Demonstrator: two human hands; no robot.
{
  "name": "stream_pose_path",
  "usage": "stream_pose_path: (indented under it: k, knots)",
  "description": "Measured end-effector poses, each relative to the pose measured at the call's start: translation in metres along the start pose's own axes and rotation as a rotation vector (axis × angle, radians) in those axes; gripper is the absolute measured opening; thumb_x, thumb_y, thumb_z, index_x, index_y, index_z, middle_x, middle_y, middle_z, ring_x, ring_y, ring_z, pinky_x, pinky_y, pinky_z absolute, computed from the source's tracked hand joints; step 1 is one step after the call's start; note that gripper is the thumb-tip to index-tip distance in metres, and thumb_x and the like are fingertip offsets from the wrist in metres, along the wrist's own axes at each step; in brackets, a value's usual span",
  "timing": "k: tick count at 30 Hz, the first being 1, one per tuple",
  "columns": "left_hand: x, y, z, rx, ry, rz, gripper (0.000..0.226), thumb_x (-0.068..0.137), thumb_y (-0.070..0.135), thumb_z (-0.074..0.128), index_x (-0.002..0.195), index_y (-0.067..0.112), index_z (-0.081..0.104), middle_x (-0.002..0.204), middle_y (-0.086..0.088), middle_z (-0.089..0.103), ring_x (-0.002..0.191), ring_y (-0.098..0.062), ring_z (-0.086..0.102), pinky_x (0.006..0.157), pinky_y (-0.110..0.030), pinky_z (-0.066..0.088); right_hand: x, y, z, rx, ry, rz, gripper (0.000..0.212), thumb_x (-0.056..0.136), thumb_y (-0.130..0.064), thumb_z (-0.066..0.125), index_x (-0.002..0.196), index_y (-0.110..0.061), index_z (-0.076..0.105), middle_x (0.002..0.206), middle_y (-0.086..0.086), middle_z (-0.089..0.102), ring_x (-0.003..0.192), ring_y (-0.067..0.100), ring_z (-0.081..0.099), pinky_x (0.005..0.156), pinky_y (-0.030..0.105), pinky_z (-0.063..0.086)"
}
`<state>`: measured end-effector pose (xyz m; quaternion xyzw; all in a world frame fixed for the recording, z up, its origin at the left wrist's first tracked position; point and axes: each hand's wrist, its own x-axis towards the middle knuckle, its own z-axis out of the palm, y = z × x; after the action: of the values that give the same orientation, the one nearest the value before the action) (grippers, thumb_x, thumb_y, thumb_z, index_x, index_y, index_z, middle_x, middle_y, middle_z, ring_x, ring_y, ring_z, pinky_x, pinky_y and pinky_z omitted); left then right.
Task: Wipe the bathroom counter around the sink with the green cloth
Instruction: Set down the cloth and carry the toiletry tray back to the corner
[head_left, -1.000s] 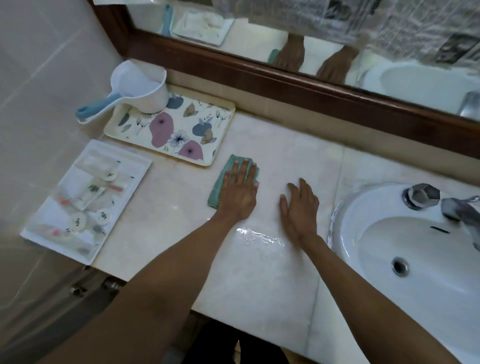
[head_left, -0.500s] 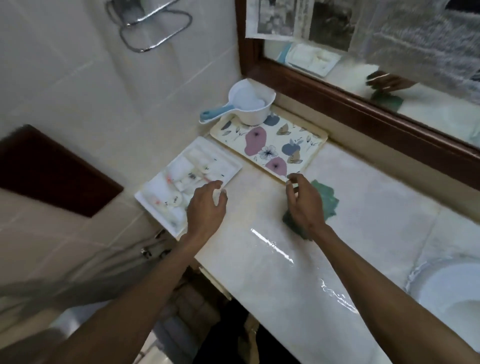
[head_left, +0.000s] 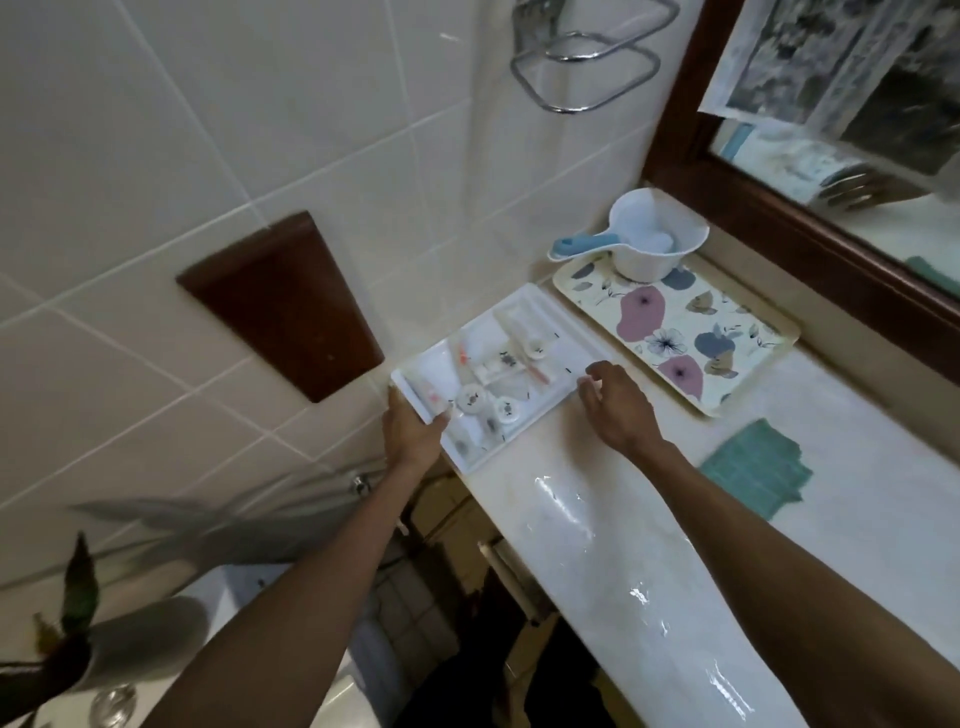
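The green cloth (head_left: 753, 467) lies flat on the pale marble counter (head_left: 613, 519), with no hand on it. My left hand (head_left: 413, 434) grips the near left corner of a white tray of toiletries (head_left: 493, 364), thumb on top of the rim. My right hand (head_left: 615, 405) rests at the tray's right edge, fingers curled against it; a firm grip is unclear. The cloth sits to the right of my right forearm. The sink is out of view.
A floral tray (head_left: 675, 332) holding a white scoop with a blue handle (head_left: 644, 241) stands behind the toiletry tray. The wood-framed mirror (head_left: 779, 223) runs along the back. Wet streaks shine on the counter's near part. A chrome towel ring (head_left: 587, 67) hangs on the tiled wall.
My right hand has left the cloth, which stays flat on the counter. Both hands have moved left onto the toiletry tray. My view has swung left, away from the sink.
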<state>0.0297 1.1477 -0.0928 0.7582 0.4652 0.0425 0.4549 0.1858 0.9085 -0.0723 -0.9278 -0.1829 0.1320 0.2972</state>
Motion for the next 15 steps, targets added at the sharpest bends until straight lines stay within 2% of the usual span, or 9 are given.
stream_pose_path:
  k: [3, 5, 9, 13, 15]
  knots:
    - [0.005, -0.006, -0.004, -0.009, -0.039, -0.008, 0.102, 0.082, 0.022, 0.082, 0.159, 0.018, 0.015, 0.141, -0.017, 0.057, 0.128, -0.037, 0.055, 0.100, -0.046, 0.052, 0.006, -0.003, 0.004, -0.041, 0.028, -0.001, 0.034, 0.100, -0.036, 0.045, 0.126, -0.013, 0.052, 0.122, 0.012, 0.058, 0.110, 0.030, 0.057, 0.088, 0.041, 0.045]
    - [0.006, -0.008, -0.008, -0.013, -0.047, 0.011, 0.101, 0.081, 0.017, 0.083, 0.159, 0.018, 0.018, 0.131, -0.017, 0.063, 0.121, -0.035, 0.061, 0.094, -0.043, 0.054, 0.010, -0.006, 0.006, -0.056, 0.049, 0.001, 0.036, 0.100, -0.034, 0.047, 0.127, -0.012, 0.052, 0.124, 0.013, 0.057, 0.113, 0.032, 0.054, 0.091, 0.042, 0.043]
    - [0.009, -0.013, -0.017, -0.023, -0.093, 0.038, 0.104, 0.081, 0.015, 0.083, 0.160, 0.019, 0.016, 0.136, -0.013, 0.061, 0.124, -0.031, 0.059, 0.097, -0.039, 0.051, 0.023, -0.007, 0.012, -0.112, 0.093, -0.016, 0.044, 0.098, -0.035, 0.049, 0.131, -0.006, 0.050, 0.131, 0.019, 0.052, 0.122, 0.039, 0.048, 0.096, 0.049, 0.043]
    - [0.015, -0.023, -0.028, 0.054, -0.130, 0.060, 0.108, 0.079, 0.020, 0.085, 0.161, 0.020, 0.015, 0.111, -0.013, 0.071, 0.107, -0.026, 0.066, 0.088, -0.035, 0.053, 0.034, -0.004, 0.023, -0.169, 0.058, -0.005, 0.056, 0.097, -0.037, 0.052, 0.138, 0.000, 0.043, 0.134, 0.025, 0.050, 0.121, 0.045, 0.048, 0.093, 0.053, 0.045]
    - [0.017, -0.027, -0.033, 0.071, -0.149, 0.060, 0.107, 0.079, 0.020, 0.085, 0.161, 0.021, 0.016, 0.099, -0.014, 0.071, 0.097, -0.025, 0.068, 0.084, -0.032, 0.053, 0.035, -0.008, 0.027, -0.121, 0.004, 0.068, 0.061, 0.096, -0.040, 0.054, 0.142, -0.004, 0.040, 0.137, 0.025, 0.048, 0.124, 0.044, 0.046, 0.098, 0.051, 0.041]
